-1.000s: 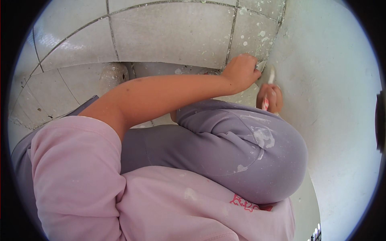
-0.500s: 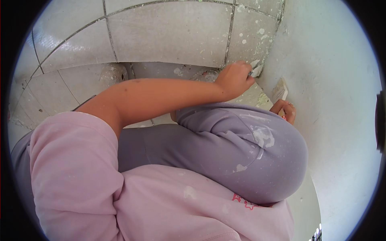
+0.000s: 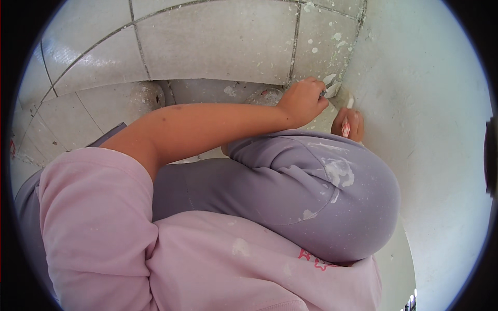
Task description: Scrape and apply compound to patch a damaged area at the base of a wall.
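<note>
My left hand reaches across above my bent knee, its fingers closed on a small grey-handled scraper. Whitish material by the scraper's end lies low in the corner, where the tiled surface meets the pale wall; the exact edge of the blade is hard to make out. Just right of it, my right hand is closed around a flat tool with a red-and-white handle. Its narrow white end points up along the foot of the wall; whether it is a brush or a putty knife I cannot tell. My knee hides the right forearm.
A smooth pale wall rises close on my right. Large tiles with white splatters span the far side. A rounded, stained object sits beneath the tile edge. My grey-clad knee, smeared white, juts toward the wall.
My right hand has moved left and farther away into the corner, and its tool has turned from face-on to narrow-edge view. The left hand stays almost in place.
</note>
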`<move>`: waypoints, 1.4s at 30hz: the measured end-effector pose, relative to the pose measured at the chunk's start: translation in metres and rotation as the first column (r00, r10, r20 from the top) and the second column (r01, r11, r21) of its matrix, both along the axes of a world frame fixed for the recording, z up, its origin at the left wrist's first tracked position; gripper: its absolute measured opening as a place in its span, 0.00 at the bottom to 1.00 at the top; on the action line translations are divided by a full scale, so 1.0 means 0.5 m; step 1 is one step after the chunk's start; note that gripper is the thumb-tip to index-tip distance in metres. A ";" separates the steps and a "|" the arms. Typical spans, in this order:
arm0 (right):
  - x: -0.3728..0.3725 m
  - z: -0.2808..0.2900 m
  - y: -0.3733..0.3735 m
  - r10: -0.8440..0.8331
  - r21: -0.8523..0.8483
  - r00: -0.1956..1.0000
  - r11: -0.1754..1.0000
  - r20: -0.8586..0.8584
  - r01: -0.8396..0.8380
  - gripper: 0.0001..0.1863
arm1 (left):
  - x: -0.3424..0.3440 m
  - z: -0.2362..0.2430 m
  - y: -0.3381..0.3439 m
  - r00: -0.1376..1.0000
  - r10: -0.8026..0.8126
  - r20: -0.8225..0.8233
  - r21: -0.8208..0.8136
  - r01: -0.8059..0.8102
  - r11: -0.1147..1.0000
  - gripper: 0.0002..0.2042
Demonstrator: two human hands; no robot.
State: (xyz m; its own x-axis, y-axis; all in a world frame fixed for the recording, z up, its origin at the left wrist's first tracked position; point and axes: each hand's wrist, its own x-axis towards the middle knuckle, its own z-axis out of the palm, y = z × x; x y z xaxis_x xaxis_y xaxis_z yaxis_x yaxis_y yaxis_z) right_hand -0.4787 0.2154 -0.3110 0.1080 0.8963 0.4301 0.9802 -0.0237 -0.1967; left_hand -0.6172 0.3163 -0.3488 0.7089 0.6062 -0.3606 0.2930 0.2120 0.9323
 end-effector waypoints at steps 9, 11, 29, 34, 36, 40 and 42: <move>0.002 -0.023 -0.001 0.102 -0.137 0.994 0.985 -0.049 -0.108 0.11 | 0.004 0.011 0.008 1.000 -0.011 0.019 -0.036 0.012 0.999 0.13; 0.013 -0.034 0.002 -0.008 -0.097 1.000 0.995 0.002 0.008 0.09 | 0.003 0.006 0.014 1.000 -0.023 0.014 -0.021 0.023 1.000 0.13; -0.015 0.141 0.069 -0.508 0.151 0.767 0.787 -0.392 0.599 0.07 | 0.036 0.019 0.150 0.954 0.253 0.162 0.201 -0.283 0.938 0.12; -0.014 0.239 0.231 -0.607 -0.262 0.602 0.783 -0.518 0.564 0.14 | 0.068 0.025 0.300 0.909 0.406 0.097 0.352 -0.413 0.840 0.12; -0.003 0.256 0.282 -0.568 -0.252 0.620 0.813 -0.541 0.525 0.14 | 0.093 0.030 0.347 0.900 0.425 0.095 0.308 -0.433 0.847 0.13; 0.016 0.307 0.380 -0.622 -0.375 0.663 0.782 -0.417 0.498 0.19 | 0.095 0.032 0.416 0.885 0.451 0.115 0.253 -0.465 0.848 0.13; 0.026 0.336 0.435 -0.623 -0.408 0.694 0.775 -0.362 0.483 0.20 | 0.113 0.036 0.445 0.915 0.390 0.102 0.237 -0.403 0.884 0.13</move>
State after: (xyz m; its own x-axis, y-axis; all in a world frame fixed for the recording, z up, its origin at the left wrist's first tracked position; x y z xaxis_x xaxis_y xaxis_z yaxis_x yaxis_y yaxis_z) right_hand -0.4655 0.4328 -0.1429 0.7375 0.6739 -0.0445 0.5633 -0.6501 -0.5100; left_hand -0.5609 0.5386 -0.3309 0.4035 0.9053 -0.1329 0.1851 0.0615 0.9808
